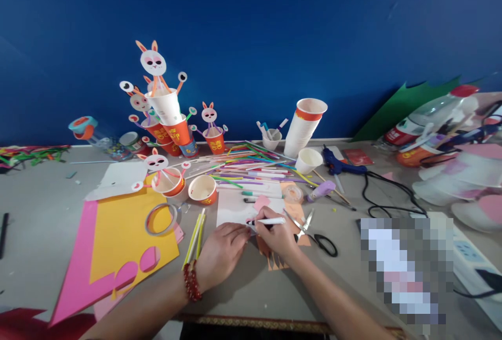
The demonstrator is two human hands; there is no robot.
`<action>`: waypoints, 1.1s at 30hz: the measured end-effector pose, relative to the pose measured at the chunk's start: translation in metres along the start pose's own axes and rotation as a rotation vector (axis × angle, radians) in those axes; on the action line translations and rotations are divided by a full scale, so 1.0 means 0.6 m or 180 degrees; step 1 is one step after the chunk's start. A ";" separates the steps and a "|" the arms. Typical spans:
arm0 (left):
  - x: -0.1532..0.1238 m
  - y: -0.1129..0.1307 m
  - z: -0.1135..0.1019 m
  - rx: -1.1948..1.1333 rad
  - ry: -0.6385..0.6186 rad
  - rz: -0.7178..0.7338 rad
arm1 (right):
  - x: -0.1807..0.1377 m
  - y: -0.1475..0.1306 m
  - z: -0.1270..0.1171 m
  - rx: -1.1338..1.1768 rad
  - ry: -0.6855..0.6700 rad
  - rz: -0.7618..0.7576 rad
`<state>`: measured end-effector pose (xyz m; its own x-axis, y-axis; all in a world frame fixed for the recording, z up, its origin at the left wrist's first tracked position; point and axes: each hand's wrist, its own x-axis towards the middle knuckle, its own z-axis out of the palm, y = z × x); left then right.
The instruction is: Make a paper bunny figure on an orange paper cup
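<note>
My right hand (275,231) grips a white marker pen (270,221) with a dark tip, slanted low over a white sheet of paper (231,213). Close to the tip, my left hand (224,248) rests with its fingers bent together at the sheet's lower edge; whatever small piece they pin is hidden. A pink paper scrap (262,202) lies just above the pen. Orange cut paper (276,262) sits partly under my right hand, and black-handled scissors (309,233) lie to its right. Yellow-green sticks (195,238) are left of my left hand.
Paper cups with rabbit faces (168,131) stand at the back left, near a tape roll (160,219) on yellow paper (129,225). Colourful pipe cleaners (243,159) spread across the middle. Stacked cups (306,125), a blue glue gun (341,162) with black cable and a bottle (427,115) are right.
</note>
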<state>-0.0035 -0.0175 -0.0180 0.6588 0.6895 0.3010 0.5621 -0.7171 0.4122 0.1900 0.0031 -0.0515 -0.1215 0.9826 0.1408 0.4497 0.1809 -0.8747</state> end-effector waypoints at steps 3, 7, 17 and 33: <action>0.000 0.000 0.000 0.0015 0.0025 0.0030 | 0.000 -0.002 -0.001 0.0005 0.0029 0.0010; 0.001 0.001 -0.001 0.0019 0.0059 0.0042 | 0.000 -0.001 -0.002 0.0017 -0.0017 0.0013; 0.000 0.000 0.001 0.0001 0.0013 -0.0001 | -0.001 -0.001 -0.002 0.0018 -0.0061 0.0038; 0.001 0.001 -0.003 -0.0035 0.0013 0.0017 | -0.001 0.000 -0.001 0.0047 -0.0009 0.0034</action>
<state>-0.0037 -0.0176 -0.0163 0.6597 0.6861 0.3066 0.5532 -0.7195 0.4199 0.1906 0.0024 -0.0511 -0.1193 0.9843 0.1300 0.4377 0.1697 -0.8830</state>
